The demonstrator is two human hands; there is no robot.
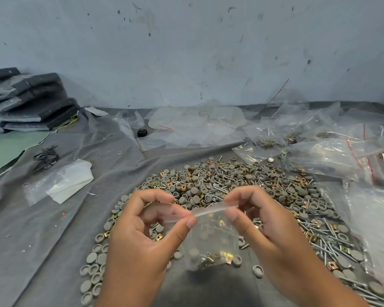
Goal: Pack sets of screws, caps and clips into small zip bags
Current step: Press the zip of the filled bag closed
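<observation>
Grey cloth covered the worktop below a stained wall; loose pile of caps, screws and clips sat mid-cloth; empty and filled bags heaped at right. Small zip bag hung just above the pile's near edge, held between both hands; clips and a cap or two showed at its bottom. Left hand had its grip pinched on the zip strip, thumb against fingertips; right hand pinched the strip's other end. Looked like the seal step; zip state unclear. Judgement: film thin, limp, slippery; load light but bottom-heavy; screw tips could pierce it; best hold was the stiffer zip strip, both ends.
</observation>
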